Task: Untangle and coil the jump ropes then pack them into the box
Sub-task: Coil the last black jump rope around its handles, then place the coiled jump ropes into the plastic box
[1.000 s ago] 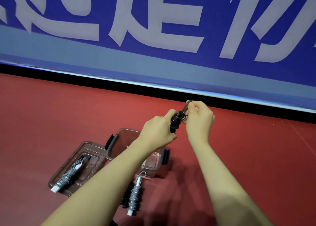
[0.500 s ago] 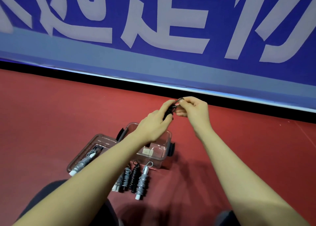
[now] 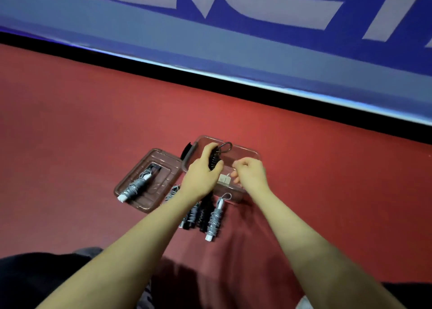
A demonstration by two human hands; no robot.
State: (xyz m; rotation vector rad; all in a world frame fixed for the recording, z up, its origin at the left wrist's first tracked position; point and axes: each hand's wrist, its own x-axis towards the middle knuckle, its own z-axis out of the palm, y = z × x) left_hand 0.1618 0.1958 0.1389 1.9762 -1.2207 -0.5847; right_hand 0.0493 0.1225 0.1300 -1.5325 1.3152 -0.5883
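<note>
My left hand [image 3: 202,170] grips a coiled black jump rope [image 3: 216,155] over the open clear box [image 3: 253,153] on the red floor, a small loop of cord sticking up from its top. Beside it my right hand [image 3: 250,173] hovers over the box's right half, fingers curled, with nothing visible in them. A grey coiled rope with a white handle [image 3: 134,188] lies on the box lid [image 3: 163,155] to the left. Several more coiled ropes, black and grey [image 3: 214,218], lie on the floor just in front of the box.
A blue banner with large white characters [image 3: 233,39] stands along the far edge of the red floor [image 3: 70,126], with a black strip at its base. My dark-clothed knees [image 3: 35,278] show at the bottom left.
Both hands came down from chest height to just over the box. My right hand let go of the black rope and moved off to the right; the left still holds it.
</note>
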